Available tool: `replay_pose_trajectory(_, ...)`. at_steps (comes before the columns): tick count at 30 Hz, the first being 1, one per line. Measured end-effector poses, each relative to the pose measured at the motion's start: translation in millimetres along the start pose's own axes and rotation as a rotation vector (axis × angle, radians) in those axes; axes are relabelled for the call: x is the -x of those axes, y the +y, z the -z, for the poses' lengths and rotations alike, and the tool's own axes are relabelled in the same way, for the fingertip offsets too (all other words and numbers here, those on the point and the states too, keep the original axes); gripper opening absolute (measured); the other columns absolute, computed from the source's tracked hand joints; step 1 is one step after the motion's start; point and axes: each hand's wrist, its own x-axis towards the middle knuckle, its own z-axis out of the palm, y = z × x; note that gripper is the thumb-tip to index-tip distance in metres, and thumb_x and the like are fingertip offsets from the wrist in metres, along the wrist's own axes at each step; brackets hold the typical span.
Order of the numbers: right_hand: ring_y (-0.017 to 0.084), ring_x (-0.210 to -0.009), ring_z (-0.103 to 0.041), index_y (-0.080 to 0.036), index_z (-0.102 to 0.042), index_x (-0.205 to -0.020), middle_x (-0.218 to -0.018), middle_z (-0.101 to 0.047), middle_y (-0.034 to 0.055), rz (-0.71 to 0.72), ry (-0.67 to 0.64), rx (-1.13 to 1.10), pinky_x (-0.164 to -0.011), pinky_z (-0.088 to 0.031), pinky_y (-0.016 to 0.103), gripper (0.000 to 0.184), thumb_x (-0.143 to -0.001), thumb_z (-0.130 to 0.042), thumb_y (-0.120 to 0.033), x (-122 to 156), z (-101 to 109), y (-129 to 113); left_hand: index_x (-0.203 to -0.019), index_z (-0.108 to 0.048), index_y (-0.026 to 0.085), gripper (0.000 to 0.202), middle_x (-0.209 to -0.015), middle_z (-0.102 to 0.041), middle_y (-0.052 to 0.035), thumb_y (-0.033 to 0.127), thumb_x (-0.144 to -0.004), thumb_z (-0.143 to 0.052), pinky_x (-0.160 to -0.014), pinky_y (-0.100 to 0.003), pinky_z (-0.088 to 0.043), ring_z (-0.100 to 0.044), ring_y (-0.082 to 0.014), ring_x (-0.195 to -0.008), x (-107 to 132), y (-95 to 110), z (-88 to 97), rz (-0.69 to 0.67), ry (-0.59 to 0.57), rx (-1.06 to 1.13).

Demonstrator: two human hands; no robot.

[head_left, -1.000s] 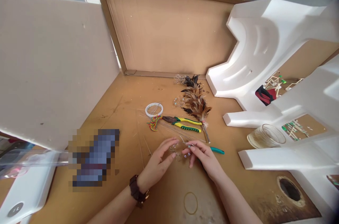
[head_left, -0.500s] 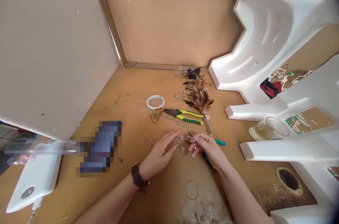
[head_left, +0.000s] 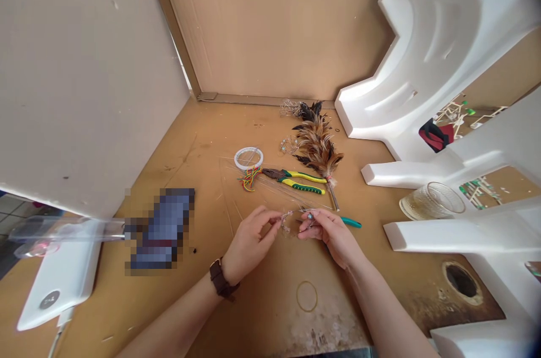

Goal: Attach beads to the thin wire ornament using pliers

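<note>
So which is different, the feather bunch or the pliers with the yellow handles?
The feather bunch is soft and fluffy with brown and black feathers, but the pliers are hard, with a metal head and yellow and green handles. The feather bunch also looks longer than the pliers. Both lie on the same tan board.

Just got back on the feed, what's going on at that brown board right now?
A person's left hand and right hand hold a small piece of fine wire between their fingertips, above a brown board. A teal-handled tool lies just beyond the right hand. Farther off lie yellow-and-green-handled pliers and a brown feather tuft.
</note>
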Motion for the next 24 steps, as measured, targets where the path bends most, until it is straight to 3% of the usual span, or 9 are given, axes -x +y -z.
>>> replay_pose_trajectory(11, 0.019, -0.067, -0.067, -0.014, -0.061, -0.086, -0.078, -0.067, 0.0062, -0.017, -0.051, -0.059, -0.074, -0.047, 0.033, 0.029, -0.08, -0.055, -0.041, 0, -2, 4, -0.116, -0.051, 0.02, 0.032, -0.097, -0.062, -0.007, 0.02, -0.085, -0.045, -0.084, -0.034, -0.047, -0.058, -0.0174, -0.091, 1, -1, -2.6, -0.046, -0.063, -0.037)
replay_pose_trajectory(15, 0.02, -0.071, -0.067, -0.014, -0.06, -0.084, -0.08, -0.067, 0.0071, -0.036, -0.105, -0.09, -0.076, -0.046, 0.035, 0.026, -0.081, -0.054, -0.039, 0, -2, 5, -0.125, -0.042, 0.022, 0.04, -0.096, -0.066, -0.0029, 0.018, -0.085, -0.043, -0.106, -0.046, -0.027, -0.058, -0.0164, -0.098, 0, -3, -2.2, -0.094, -0.13, -0.008)
replay_pose_trajectory(17, 0.02, -0.071, -0.067, -0.014, -0.059, -0.081, -0.079, -0.066, 0.0063, -0.044, -0.114, -0.093, -0.075, -0.046, 0.034, 0.025, -0.082, -0.054, -0.039, 0, -2, 4, -0.126, -0.042, 0.023, 0.04, -0.096, -0.067, -0.0018, 0.018, -0.086, -0.043, -0.11, -0.047, -0.017, -0.057, -0.0159, -0.103, 0, -5, -2.9, -0.088, -0.148, 0.023)
replay_pose_trajectory(19, 0.019, -0.066, -0.067, -0.015, -0.058, -0.079, -0.075, -0.065, 0.0046, -0.069, -0.128, -0.087, -0.071, -0.048, 0.033, 0.027, -0.083, -0.052, -0.04, 0, -1, 3, -0.123, -0.044, 0.022, 0.037, -0.097, -0.067, -0.0028, 0.02, -0.086, -0.044, -0.107, -0.045, -0.025, -0.059, -0.0163, -0.101, 0, -7, -4.4, -0.035, -0.144, 0.072)
replay_pose_trajectory(22, 0.016, -0.056, -0.065, -0.015, -0.058, -0.078, -0.07, -0.063, 0.0026, -0.103, -0.137, -0.054, -0.062, -0.048, 0.03, 0.028, -0.082, -0.051, -0.042, 1, -1, 3, -0.12, -0.047, 0.02, 0.034, -0.088, -0.068, -0.0045, 0.023, -0.086, -0.045, -0.09, -0.037, -0.045, -0.064, -0.0171, -0.088, 1, -10, -7.4, 0.069, -0.104, 0.132)
replay_pose_trajectory(24, 0.014, -0.052, -0.063, -0.015, -0.058, -0.079, -0.069, -0.064, 0.0023, -0.087, -0.129, -0.024, -0.059, -0.047, 0.027, 0.028, -0.082, -0.053, -0.042, 0, -1, 3, -0.116, -0.049, 0.02, 0.03, -0.076, -0.067, -0.0029, 0.024, -0.086, -0.046, -0.083, -0.036, -0.047, -0.065, -0.0174, -0.08, 2, -11, -9.0, 0.097, -0.049, 0.134)
